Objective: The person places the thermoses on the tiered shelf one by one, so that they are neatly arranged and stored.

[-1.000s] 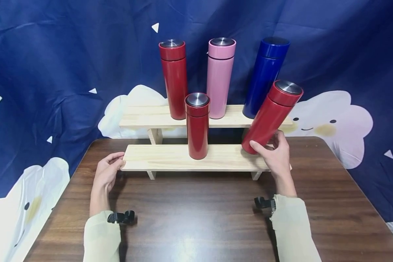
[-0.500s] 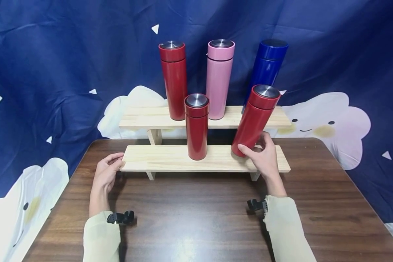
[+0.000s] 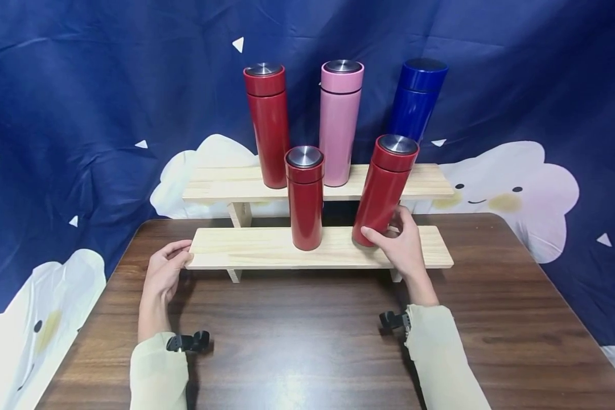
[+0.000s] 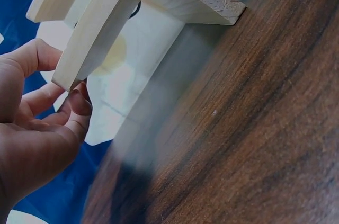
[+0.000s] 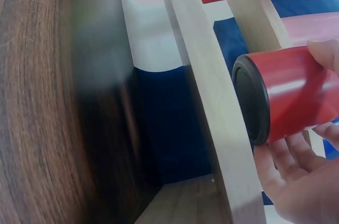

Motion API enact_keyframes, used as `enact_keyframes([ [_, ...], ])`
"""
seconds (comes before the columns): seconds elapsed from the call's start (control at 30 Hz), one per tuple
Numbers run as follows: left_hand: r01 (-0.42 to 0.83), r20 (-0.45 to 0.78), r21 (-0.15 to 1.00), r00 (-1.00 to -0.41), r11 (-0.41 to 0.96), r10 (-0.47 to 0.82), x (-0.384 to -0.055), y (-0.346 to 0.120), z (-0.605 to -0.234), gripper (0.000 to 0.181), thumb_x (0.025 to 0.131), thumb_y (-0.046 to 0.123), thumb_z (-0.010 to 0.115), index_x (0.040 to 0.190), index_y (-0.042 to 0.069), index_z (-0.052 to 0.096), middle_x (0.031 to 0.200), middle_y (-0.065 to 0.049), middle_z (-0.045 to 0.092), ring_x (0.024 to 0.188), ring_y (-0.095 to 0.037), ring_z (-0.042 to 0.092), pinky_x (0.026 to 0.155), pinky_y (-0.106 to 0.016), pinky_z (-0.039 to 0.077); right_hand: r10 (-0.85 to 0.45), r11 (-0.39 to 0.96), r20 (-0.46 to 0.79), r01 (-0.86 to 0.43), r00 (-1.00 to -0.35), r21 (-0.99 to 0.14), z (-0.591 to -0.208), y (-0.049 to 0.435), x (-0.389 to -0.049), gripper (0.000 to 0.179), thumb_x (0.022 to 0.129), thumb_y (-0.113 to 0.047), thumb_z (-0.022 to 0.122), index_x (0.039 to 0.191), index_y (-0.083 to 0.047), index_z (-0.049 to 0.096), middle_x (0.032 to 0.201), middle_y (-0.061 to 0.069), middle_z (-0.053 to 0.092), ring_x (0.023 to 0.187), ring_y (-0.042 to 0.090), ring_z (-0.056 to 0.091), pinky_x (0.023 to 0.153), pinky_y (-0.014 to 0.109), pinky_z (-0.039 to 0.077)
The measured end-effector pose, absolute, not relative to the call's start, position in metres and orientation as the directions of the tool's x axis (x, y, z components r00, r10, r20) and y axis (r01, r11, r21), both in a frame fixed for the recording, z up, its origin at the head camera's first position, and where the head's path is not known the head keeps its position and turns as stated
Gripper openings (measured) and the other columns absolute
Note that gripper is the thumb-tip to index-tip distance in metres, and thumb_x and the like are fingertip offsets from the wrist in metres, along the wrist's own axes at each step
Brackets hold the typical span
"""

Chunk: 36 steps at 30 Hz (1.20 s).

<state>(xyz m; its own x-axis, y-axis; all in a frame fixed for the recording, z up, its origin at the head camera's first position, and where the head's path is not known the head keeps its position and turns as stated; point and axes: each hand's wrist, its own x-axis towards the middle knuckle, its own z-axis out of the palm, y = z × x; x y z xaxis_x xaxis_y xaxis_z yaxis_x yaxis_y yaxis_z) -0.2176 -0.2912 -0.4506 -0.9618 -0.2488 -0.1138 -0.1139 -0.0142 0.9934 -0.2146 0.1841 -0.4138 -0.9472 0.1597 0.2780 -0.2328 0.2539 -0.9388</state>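
Note:
My right hand (image 3: 401, 244) grips a red thermos bottle (image 3: 384, 191) low on its body, thumb on the near side. The bottle leans to the right over the right part of the lower shelf board (image 3: 246, 250); its black base shows in the right wrist view. To its left, another red thermos (image 3: 305, 199) stands upright on the same board. My left hand (image 3: 165, 270) pinches the left end of this board; in the left wrist view, thumb and fingers of the hand (image 4: 45, 107) lie on either side of the board's corner (image 4: 66, 75).
On the higher back board (image 3: 215, 183) stand a red thermos (image 3: 269, 131), a pink thermos (image 3: 340, 125) and a blue thermos (image 3: 417, 99), the blue one partly hidden. The stand rests on a brown wooden table (image 3: 287, 330). A blue curtain (image 3: 133, 74) hangs behind.
My right hand has carried the red thermos to the left along the lower board, and it leans less. My left hand has stayed at the board's end.

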Motion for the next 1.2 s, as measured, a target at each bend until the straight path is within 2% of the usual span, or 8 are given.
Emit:
enact_keyframes([
  [0.2, -0.124, -0.124, 0.992, -0.960, -0.014, -0.253, -0.218, -0.291, -0.452, 0.047, 0.085, -0.010, 0.055, 0.132, -0.015, 0.052, 0.099, 0.001, 0.060, 0.088, -0.007, 0.057, 0.073, -0.015, 0.047, 0.152, 0.236, 0.243, -0.204, -0.958, -0.950, -0.410, 0.178, -0.214, 0.069, 0.083, -0.017, 0.083, 0.142, -0.007, 0.048, 0.130, 0.011, 0.060, 0.111, 0.019, 0.057, 0.087, 0.024, 0.052],
  [0.4, -0.121, -0.122, 0.992, -0.960, -0.019, -0.254, -0.216, -0.293, -0.451, 0.047, 0.086, -0.010, 0.054, 0.132, -0.015, 0.051, 0.099, 0.002, 0.060, 0.088, -0.007, 0.056, 0.072, -0.015, 0.047, 0.122, 0.226, 0.210, -0.179, -0.970, -0.958, -0.404, 0.170, -0.210, 0.070, 0.083, -0.008, 0.081, 0.143, 0.001, 0.046, 0.132, 0.021, 0.059, 0.114, 0.029, 0.059, 0.092, 0.030, 0.052],
  [0.57, -0.121, -0.123, 0.992, -0.962, -0.025, -0.245, -0.214, -0.293, -0.452, 0.045, 0.087, -0.010, 0.054, 0.132, -0.016, 0.050, 0.098, 0.002, 0.061, 0.088, -0.007, 0.057, 0.073, -0.015, 0.048, 0.102, 0.236, 0.188, -0.160, -0.977, -0.958, -0.411, 0.171, -0.214, 0.070, 0.083, -0.014, 0.083, 0.141, -0.002, 0.046, 0.130, 0.017, 0.060, 0.112, 0.027, 0.061, 0.093, 0.029, 0.052],
  [0.73, -0.112, -0.116, 0.993, -0.966, -0.030, -0.230, -0.214, -0.294, -0.453, 0.044, 0.086, -0.011, 0.054, 0.130, -0.015, 0.051, 0.098, 0.002, 0.061, 0.088, -0.007, 0.057, 0.074, -0.015, 0.048, 0.089, 0.244, 0.217, -0.190, -0.972, -0.951, -0.421, 0.172, -0.218, 0.070, 0.082, -0.019, 0.085, 0.139, -0.005, 0.048, 0.128, 0.014, 0.061, 0.111, 0.027, 0.062, 0.092, 0.030, 0.053],
  [1.07, -0.106, -0.118, 0.992, -0.967, -0.064, -0.228, -0.216, -0.294, -0.451, 0.043, 0.087, -0.012, 0.054, 0.130, -0.015, 0.051, 0.098, 0.002, 0.061, 0.086, -0.007, 0.058, 0.072, -0.015, 0.049, 0.058, 0.259, 0.224, -0.202, -0.973, -0.945, -0.423, 0.170, -0.220, 0.072, 0.081, -0.015, 0.086, 0.139, -0.003, 0.047, 0.128, 0.016, 0.060, 0.113, 0.030, 0.062, 0.097, 0.040, 0.052],
  [1.2, -0.110, -0.120, 0.992, -0.964, -0.056, -0.237, -0.218, -0.292, -0.452, 0.044, 0.086, -0.011, 0.055, 0.130, -0.015, 0.051, 0.097, 0.001, 0.061, 0.085, -0.007, 0.057, 0.070, -0.015, 0.047, 0.057, 0.247, 0.205, -0.185, -0.977, -0.951, -0.411, 0.168, -0.213, 0.071, 0.081, -0.008, 0.083, 0.140, 0.001, 0.045, 0.131, 0.022, 0.058, 0.117, 0.035, 0.060, 0.101, 0.049, 0.049],
])
